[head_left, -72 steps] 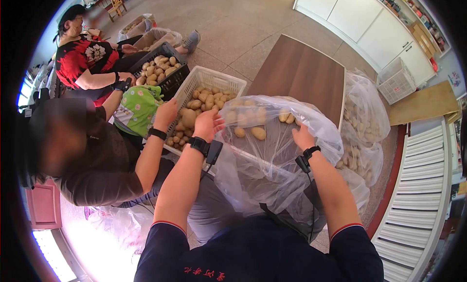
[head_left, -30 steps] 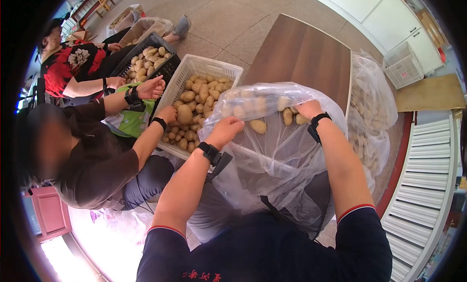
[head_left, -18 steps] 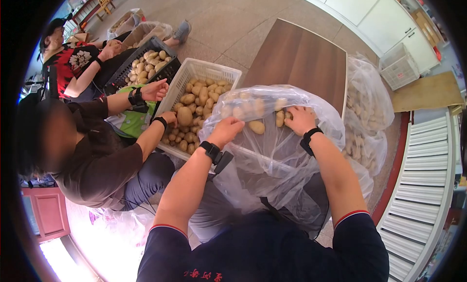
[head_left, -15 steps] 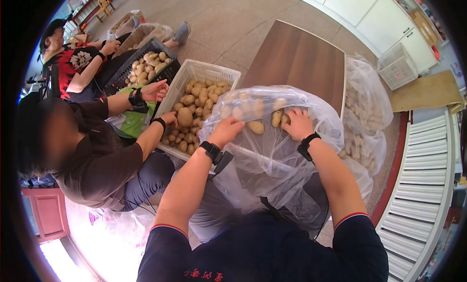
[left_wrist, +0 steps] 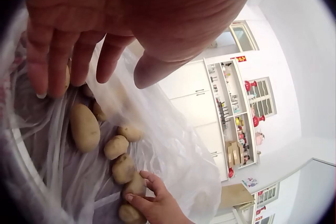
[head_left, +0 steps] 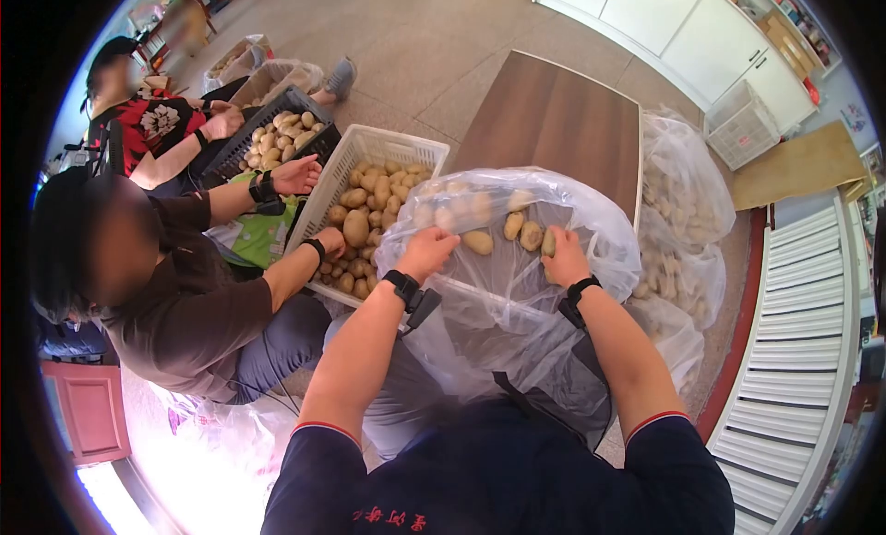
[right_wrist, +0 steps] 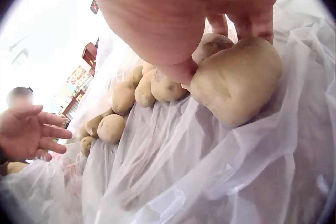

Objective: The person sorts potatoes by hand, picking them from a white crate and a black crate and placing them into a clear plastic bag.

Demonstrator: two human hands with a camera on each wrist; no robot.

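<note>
A clear plastic bag (head_left: 503, 300) is spread open over a pale crate frame, with potatoes lying inside. My right hand (head_left: 565, 258) pinches a potato (head_left: 549, 243) between thumb and fingers at the end of a short row; in the right wrist view this large potato (right_wrist: 239, 82) lies under the hand (right_wrist: 194, 19). My left hand (head_left: 429, 253) hovers at the bag's left side, beside a single potato (head_left: 477, 243). In the left wrist view that hand (left_wrist: 126, 19) has its fingers extended and holds nothing, above the loose potato (left_wrist: 84, 128).
A white crate of potatoes (head_left: 436, 149) stands to the left, where a seated person's hand (head_left: 330, 243) reaches in. Beyond it is a black crate (head_left: 318, 152). A brown tabletop (head_left: 554, 120) lies ahead; filled clear bags (head_left: 688, 189) stand at the right.
My left hand has come from over the white crate to the bag's left side. My right hand has gripped a potato; several potatoes beside it now show in a row. The seated person's arm has shifted.
</note>
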